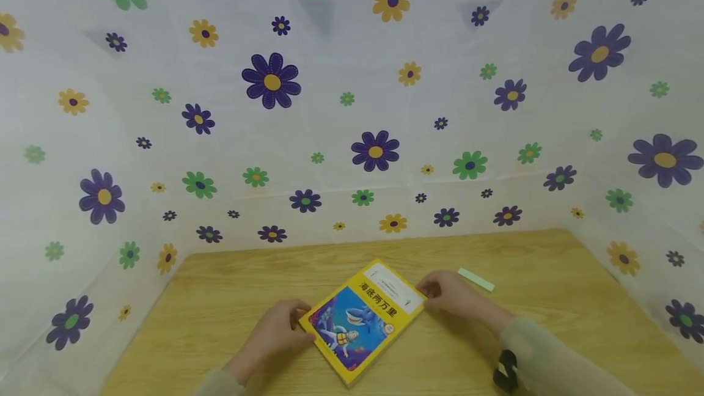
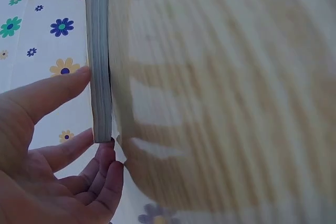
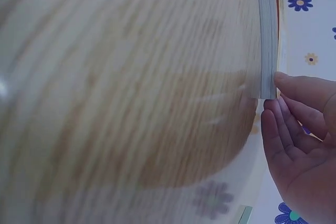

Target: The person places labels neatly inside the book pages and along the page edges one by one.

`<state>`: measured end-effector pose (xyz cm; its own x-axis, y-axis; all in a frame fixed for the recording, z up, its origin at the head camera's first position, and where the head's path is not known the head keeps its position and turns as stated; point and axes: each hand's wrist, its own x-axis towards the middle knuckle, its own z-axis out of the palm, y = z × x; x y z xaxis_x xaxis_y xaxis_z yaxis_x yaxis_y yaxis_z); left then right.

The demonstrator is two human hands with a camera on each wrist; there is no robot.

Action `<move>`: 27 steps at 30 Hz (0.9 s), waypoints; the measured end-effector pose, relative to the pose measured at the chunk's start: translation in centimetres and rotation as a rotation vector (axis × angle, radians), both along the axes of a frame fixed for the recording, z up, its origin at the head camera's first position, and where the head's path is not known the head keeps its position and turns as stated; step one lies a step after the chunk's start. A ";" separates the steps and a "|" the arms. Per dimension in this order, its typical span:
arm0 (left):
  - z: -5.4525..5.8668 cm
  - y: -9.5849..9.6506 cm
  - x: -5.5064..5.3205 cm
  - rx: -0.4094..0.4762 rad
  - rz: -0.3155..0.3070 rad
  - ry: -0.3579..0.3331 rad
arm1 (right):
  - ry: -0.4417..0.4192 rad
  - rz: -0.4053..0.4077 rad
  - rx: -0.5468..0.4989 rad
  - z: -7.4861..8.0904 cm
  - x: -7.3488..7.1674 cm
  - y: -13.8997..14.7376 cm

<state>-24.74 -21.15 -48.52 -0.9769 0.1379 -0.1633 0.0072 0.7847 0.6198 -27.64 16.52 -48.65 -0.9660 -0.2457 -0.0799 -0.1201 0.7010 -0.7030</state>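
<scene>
A yellow paperback book (image 1: 404,322) lies at a slant on the wooden table, cover up, showing a shark and a diver under a Chinese title. My left hand (image 1: 277,335) pinches its left corner; in the left wrist view the thumb lies at the cover side of the page block (image 2: 101,61), and fingertips reach the corner from the table side. At the opposite corner, my right hand (image 1: 459,295) pinches the book in the same way. The right wrist view shows that thumb (image 3: 294,85) against the cover edge, with curled fingers below the corner.
Just beyond my right hand lies a pale green strip (image 1: 476,280) on the table (image 1: 231,286). A white sheet (image 1: 330,133) printed with flowers stands behind the table and along both sides. A dark band (image 1: 505,371) hangs by the right sleeve.
</scene>
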 end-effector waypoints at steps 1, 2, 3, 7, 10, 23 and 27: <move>0.0 0.0 0.1 -0.009 -0.012 -0.004 | -0.001 -0.014 0.005 0.0 -0.1 -0.1; 0.0 0.0 0.2 -0.018 -0.025 -0.005 | -0.004 -0.025 0.005 0.1 -0.2 -0.1; 0.1 0.1 0.4 -0.031 -0.040 -0.003 | -0.005 -0.034 0.003 0.1 -0.2 -0.2; 0.5 0.3 1.0 -0.078 -0.089 0.017 | 0.009 -0.042 0.011 0.2 -0.5 -0.3; 0.7 0.5 1.5 -0.100 -0.108 0.024 | 0.017 -0.054 0.023 0.1 -0.7 -0.4; 1.3 1.4 2.9 -0.114 -0.138 0.061 | 0.040 -0.071 0.043 0.2 -1.9 -0.8; 1.4 1.6 3.2 -0.091 -0.148 0.035 | 0.047 -0.070 0.034 0.2 -2.4 -0.9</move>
